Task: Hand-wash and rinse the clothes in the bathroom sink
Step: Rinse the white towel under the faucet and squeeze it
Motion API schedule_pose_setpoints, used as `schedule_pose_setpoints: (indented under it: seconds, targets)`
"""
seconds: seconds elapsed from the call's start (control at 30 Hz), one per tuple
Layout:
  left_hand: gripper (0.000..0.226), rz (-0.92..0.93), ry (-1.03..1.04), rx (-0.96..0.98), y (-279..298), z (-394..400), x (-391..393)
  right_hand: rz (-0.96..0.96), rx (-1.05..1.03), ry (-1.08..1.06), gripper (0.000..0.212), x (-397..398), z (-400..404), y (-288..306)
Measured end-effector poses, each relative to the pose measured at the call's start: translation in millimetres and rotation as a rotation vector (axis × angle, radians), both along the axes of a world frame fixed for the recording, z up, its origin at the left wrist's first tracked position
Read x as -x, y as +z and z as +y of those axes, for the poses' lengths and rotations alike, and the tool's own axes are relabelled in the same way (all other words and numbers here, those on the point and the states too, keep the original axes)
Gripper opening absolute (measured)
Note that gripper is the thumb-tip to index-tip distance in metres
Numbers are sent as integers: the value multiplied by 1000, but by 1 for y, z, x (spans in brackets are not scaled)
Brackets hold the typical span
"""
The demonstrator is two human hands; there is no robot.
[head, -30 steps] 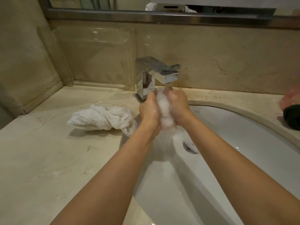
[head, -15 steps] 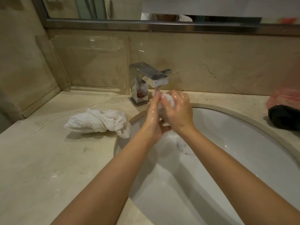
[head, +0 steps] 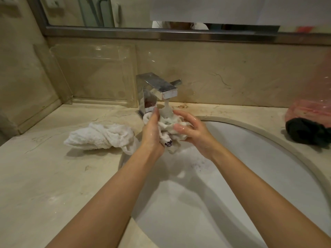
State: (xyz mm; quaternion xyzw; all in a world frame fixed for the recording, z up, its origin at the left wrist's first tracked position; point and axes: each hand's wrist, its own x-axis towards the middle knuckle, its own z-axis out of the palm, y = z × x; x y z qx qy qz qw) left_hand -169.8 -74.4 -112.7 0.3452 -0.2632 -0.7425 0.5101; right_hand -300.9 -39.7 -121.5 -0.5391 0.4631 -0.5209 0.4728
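Observation:
A small wet white garment [head: 169, 130] with a dark mark near its lower edge is bunched between my two hands over the back of the white sink [head: 250, 185]. Water runs from the chrome faucet [head: 157, 90] straight onto it. My left hand [head: 151, 132] grips the cloth from the left, fingers pointing up toward the spout. My right hand [head: 189, 129] cups and holds it from the right, fingers curled round the fabric. Both hands are wet.
A wrung white cloth [head: 102, 136] lies on the marble counter [head: 44, 176] left of the sink, one end hanging over the rim. A black garment [head: 306, 132] and a pink plastic bag [head: 309, 108] sit at the right. A mirror runs along the back wall.
The garment was squeezed into a tight ball between my palms; now my hands have parted a little and the cloth has loosened and spread under the water stream.

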Motion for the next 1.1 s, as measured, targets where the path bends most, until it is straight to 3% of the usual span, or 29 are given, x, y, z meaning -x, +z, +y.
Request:
schedule_pose_setpoints:
  seconds: [0.07, 0.1, 0.17, 0.3, 0.37, 0.4, 0.5, 0.53, 0.63, 0.7, 0.8, 0.87, 1.0, 1.1]
  targets:
    - [75, 9, -47, -49, -3, -1, -2, 36, 42, -162, 12, -3, -1, -2]
    - [82, 11, -87, -51, -4, -1, -2, 27, 40, -260, 6, -5, -2, -2]
    - [80, -15, -177, -11, -1, 2, -2, 34, 16, -394, 19, -5, -3, -5]
    - [35, -52, -265, 54, 6, 7, -7, -57, -79, -192, 23, 0, -2, -2]
    - [24, -25, -224, 64, 8, 6, -7, -61, -98, -76, 37, 4, -2, -1]
    - [33, -29, -189, 62, 6, 4, -8, -2, -91, -59, 41, 4, -1, -2]
    - [88, -95, -165, 63, 1, 0, -4, 101, -58, -93, 39, 3, 0, -7]
    - [92, -121, -182, 74, -1, 0, -3, 137, -35, -134, 34, 5, 0, -10]
    - [53, -252, -225, 148, -3, 3, -2, 309, 45, -306, 16, 13, -3, -13]
    - [53, -352, -225, 232, -11, 1, 0, 302, 75, -376, 12, 17, -5, -13]
    - [68, -521, -145, 213, -12, 1, 1, 205, 48, -463, 27, 18, -3, -10]
    - [81, -520, -143, 130, -10, 1, -1, 12, -50, -541, 30, 14, -5, -7]
    - [77, -156, -121, -82, -7, -8, -7, -597, -270, -475, 33, -4, -9, 5]
    - [90, 9, -99, -98, -8, -11, -11, -695, -346, -280, 58, -10, -5, 7]
